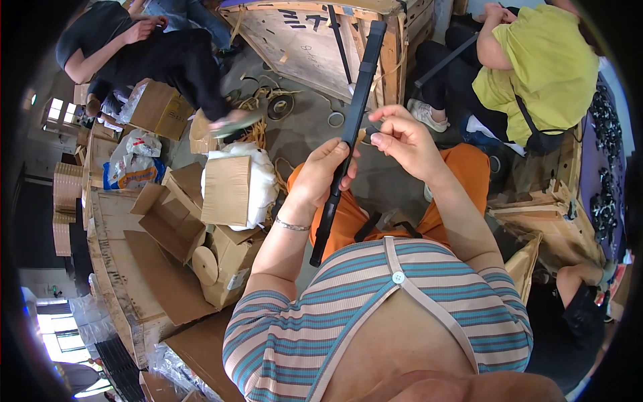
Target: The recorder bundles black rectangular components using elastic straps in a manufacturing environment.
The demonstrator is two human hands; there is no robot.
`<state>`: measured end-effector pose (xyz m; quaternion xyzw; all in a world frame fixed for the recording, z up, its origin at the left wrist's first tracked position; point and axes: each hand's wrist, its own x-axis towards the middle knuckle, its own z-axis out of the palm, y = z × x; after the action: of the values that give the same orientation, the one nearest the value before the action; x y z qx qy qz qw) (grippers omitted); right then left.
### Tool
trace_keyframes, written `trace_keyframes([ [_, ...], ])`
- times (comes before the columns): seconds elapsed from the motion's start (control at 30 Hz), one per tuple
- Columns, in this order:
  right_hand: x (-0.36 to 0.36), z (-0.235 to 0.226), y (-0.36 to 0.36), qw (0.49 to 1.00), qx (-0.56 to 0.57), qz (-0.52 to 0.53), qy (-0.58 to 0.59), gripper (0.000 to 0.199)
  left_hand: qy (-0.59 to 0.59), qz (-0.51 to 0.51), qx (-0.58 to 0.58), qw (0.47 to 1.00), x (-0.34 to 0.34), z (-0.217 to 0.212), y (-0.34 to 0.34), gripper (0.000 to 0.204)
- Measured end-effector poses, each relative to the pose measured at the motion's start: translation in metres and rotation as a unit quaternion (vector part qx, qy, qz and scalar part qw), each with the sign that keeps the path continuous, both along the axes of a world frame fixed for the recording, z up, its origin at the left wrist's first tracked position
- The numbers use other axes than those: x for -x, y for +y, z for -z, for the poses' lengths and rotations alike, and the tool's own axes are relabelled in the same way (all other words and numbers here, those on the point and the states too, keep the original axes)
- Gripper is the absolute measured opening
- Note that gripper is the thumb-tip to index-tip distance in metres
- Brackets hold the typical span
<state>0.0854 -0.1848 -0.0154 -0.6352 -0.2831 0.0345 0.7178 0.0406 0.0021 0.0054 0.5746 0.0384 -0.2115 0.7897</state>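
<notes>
My left hand (323,167) is wrapped round a long black bar (355,100), which is slim and made up of stepped sections. The bar stands tilted before me, its upper end leaning right and its lower end near my striped top. Just right of it, my right hand (410,144) is raised with thumb and forefinger pinched together. A small dark and yellowish piece shows at those fingertips, too small to name. Whether it touches the bar I cannot tell.
A wooden crate (315,50) stands ahead, with tape rolls (280,106) and loose straps on the floor. Open cardboard boxes (171,214) and white wrapping (264,187) lie left. One person in dark clothes (154,60) is at upper left; another in a yellow-green top (536,67) sits right.
</notes>
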Motion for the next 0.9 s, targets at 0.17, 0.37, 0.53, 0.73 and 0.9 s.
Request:
trace_keyframes([
  [0.17, 0.001, -0.011, -0.002, 0.990, -0.096, -0.070, 0.082, 0.024, 0.000, 0.012, -0.002, 1.000, 0.001, -0.001, 0.000, 0.024],
  [0.37, -0.006, -0.004, -0.003, 0.985, -0.037, -0.107, 0.133, 0.014, 0.002, 0.011, -0.001, 1.000, 0.001, -0.002, 0.001, 0.025],
  [0.53, -0.008, 0.003, 0.003, 0.996, -0.011, -0.067, 0.056, 0.011, -0.001, 0.011, -0.009, 1.000, 0.002, -0.004, 0.000, 0.026],
  [0.73, -0.007, 0.000, 0.008, 0.999, 0.026, -0.016, 0.022, 0.014, -0.009, 0.012, -0.008, 1.000, 0.003, -0.004, -0.001, 0.026],
  [0.9, -0.006, -0.002, 0.011, 1.000, 0.024, -0.004, 0.015, 0.015, -0.007, 0.011, -0.022, 1.000, 0.004, -0.005, -0.001, 0.025],
])
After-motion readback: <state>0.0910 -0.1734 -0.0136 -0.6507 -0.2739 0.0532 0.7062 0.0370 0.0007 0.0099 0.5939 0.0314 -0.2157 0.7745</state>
